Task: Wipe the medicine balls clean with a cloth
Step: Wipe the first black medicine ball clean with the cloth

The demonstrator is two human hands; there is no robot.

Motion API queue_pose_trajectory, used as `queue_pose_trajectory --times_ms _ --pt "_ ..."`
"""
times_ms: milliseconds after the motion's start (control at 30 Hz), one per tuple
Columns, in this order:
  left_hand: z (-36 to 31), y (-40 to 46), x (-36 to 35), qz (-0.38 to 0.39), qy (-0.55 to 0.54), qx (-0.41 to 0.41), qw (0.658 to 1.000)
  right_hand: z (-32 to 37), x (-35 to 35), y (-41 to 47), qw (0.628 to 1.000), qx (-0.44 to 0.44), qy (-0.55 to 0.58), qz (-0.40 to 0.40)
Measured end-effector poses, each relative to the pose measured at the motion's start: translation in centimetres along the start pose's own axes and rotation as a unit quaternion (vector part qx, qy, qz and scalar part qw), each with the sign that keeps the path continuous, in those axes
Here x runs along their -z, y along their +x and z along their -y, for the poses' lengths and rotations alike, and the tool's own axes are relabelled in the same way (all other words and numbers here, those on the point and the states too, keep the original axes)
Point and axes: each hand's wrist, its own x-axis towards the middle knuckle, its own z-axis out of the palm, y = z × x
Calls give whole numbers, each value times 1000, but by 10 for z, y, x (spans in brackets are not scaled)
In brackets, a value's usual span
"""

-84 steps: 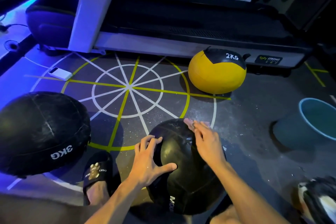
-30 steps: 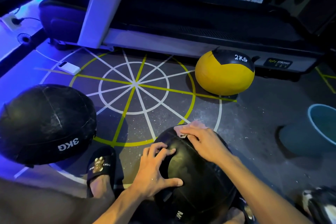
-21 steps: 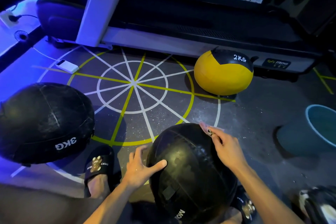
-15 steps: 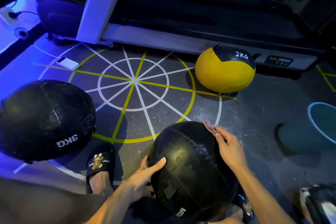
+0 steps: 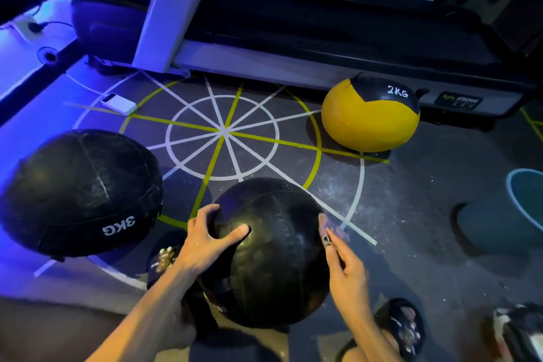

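A black medicine ball [image 5: 273,258] sits on the floor just in front of me. My left hand [image 5: 202,241] grips its upper left side, fingers hooked over the curve and thumb pressed on top. At the ball's right side, my right hand [image 5: 346,270] pinches a small pinkish cloth [image 5: 333,226] against the surface. A bigger black ball marked 3KG [image 5: 79,191] lies to the left. Farther back on the right is a yellow and black ball marked 2KG [image 5: 367,123].
A treadmill [image 5: 323,47] runs across the back. A teal bucket [image 5: 526,203] stands at the right edge. A white power bank [image 5: 119,103] lies on the marked floor at the left. My feet in black slippers [image 5: 407,326] flank the ball.
My right hand slid with the cloth from the ball's top down to its right side. My left hand shifted from the lower left up onto the upper left of the ball.
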Motion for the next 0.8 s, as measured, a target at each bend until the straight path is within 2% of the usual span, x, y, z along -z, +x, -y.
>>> queue_pose_trajectory --times_ms 100,200,300,367,433,500,633,667,767,800 --pt "0 4 9 53 24 -3 998 0 -4 2 999 -9 -27 -40" --pt "5 6 8 96 71 11 993 -5 -9 2 992 -13 -114 -53" --pt "7 7 8 131 132 -23 982 6 -17 -17 990 84 -85 -79" --pt "9 7 6 151 156 -35 975 25 -23 -26 987 146 -44 -55" --pt "11 5 5 157 164 -41 973 32 -30 -25 969 232 -79 -16" --pt "12 3 4 154 166 -44 973 25 -31 -3 957 265 -116 17" --pt "10 1 3 155 160 -42 974 35 -21 34 990 106 -94 0" --pt "10 1 4 156 162 -44 973 44 -25 30 987 126 -102 20" --pt "13 4 8 157 171 -47 971 60 -34 11 942 282 -144 106" --pt "14 3 8 157 176 -46 971 58 -29 17 940 288 -137 121"
